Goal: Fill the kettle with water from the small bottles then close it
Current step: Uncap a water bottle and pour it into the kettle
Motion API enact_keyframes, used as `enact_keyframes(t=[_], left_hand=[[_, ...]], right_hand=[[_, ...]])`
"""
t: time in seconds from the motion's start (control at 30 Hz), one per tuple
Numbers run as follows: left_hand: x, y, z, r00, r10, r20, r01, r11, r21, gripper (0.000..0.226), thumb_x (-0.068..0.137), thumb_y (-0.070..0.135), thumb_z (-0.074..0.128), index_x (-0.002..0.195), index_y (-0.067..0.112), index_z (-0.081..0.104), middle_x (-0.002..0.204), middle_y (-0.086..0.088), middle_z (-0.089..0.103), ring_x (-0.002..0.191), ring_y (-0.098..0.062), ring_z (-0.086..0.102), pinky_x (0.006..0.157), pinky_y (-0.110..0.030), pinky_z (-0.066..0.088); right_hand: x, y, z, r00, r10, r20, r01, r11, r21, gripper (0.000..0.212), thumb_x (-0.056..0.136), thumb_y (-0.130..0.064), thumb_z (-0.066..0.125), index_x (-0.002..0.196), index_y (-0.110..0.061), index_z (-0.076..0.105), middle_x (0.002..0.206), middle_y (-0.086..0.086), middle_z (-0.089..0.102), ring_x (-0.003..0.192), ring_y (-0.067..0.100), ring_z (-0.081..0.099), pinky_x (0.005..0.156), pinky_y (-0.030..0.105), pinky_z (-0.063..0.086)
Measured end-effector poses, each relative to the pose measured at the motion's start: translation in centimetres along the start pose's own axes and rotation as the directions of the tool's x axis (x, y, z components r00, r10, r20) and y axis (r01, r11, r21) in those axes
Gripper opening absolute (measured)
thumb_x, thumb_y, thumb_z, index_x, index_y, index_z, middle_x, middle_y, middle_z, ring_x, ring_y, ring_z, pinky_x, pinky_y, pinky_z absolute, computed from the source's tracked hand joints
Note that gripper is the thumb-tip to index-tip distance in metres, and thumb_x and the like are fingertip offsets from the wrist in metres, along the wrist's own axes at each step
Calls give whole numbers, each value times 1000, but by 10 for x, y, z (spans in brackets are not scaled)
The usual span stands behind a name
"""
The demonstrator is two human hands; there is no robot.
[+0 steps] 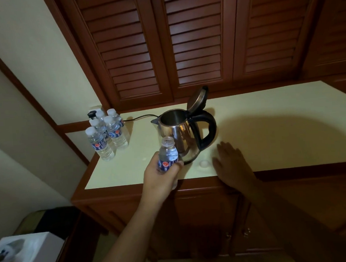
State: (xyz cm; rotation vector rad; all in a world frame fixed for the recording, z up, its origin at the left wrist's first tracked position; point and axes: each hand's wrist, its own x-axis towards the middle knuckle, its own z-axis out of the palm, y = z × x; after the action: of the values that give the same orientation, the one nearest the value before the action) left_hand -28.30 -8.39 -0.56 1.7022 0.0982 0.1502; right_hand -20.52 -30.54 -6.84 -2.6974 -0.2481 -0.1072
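Note:
A steel kettle (178,136) with a black handle stands on the cream countertop (268,130), its lid (198,98) tipped up and open. My left hand (160,177) grips a small uncapped water bottle (168,154) upright, just in front of the kettle's body. A white bottle cap (203,163) lies on the counter by the kettle's base. My right hand (230,164) hovers flat with fingers spread beside that cap, holding nothing. Several capped small bottles (106,132) stand grouped at the counter's back left corner.
The kettle's black cord (141,117) runs left behind the bottles to a plug (91,114) at the wall. Louvred wooden doors (183,46) rise behind the counter. Cabinet doors with knobs (246,232) sit below. A white box (28,256) stands at lower left.

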Motion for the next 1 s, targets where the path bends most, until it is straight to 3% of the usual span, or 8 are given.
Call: enact_keyframes(t=[0.1,0.17,0.37,0.5,0.6,0.73,1.0], left_hand=[[5,12,0,995,69,-78,-64,996,66,34,91,21,78,120,34,67,102,14,77,95,-4,71,83,-25,57],[8,20,-4,992,86,-96,-77,992,96,36,88,22,79,120,34,67,106,13,76,99,-3,71,87,-30,58],[21,47,-18,974,152,-170,-115,971,210,29,89,23,80,111,38,66,98,14,76,89,4,70,76,-23,53],[35,67,-29,966,160,-201,-60,901,430,30,87,29,79,83,45,54,81,13,68,77,-11,67,73,-46,61],[53,76,-39,971,156,-180,-17,798,603,21,81,40,77,95,35,61,82,4,73,74,-19,69,69,-52,63],[70,89,-43,979,165,-118,-7,611,792,37,78,50,77,100,26,59,87,2,69,79,-21,67,72,-47,63],[92,106,-47,978,209,-3,-56,278,959,44,80,54,78,109,23,65,96,0,69,85,-21,66,75,-44,63]], right_hand=[[8,2,7,994,-18,105,33,990,-137,66,105,-45,21,159,-10,9,169,11,5,156,27,1,125,52,3],[11,-1,10,993,-24,116,45,982,-184,68,104,-49,15,160,-11,6,169,10,0,156,26,-4,124,53,-1],[8,4,13,994,-25,104,49,972,-231,71,103,-53,14,160,-12,6,169,8,1,156,25,-3,124,54,-1],[9,4,14,995,-18,100,40,973,-228,71,102,-55,12,160,-14,6,169,6,-1,156,23,-4,124,53,-3],[10,5,15,996,-17,90,37,974,-223,71,102,-56,12,160,-15,5,169,6,-1,156,23,-4,124,53,-2],[10,4,14,996,-15,93,35,975,-220,71,102,-55,12,160,-15,5,169,5,-1,156,22,-5,124,53,-2],[11,5,14,995,-15,95,36,975,-219,72,102,-57,10,160,-16,5,169,3,-3,155,20,-7,124,53,-3]])
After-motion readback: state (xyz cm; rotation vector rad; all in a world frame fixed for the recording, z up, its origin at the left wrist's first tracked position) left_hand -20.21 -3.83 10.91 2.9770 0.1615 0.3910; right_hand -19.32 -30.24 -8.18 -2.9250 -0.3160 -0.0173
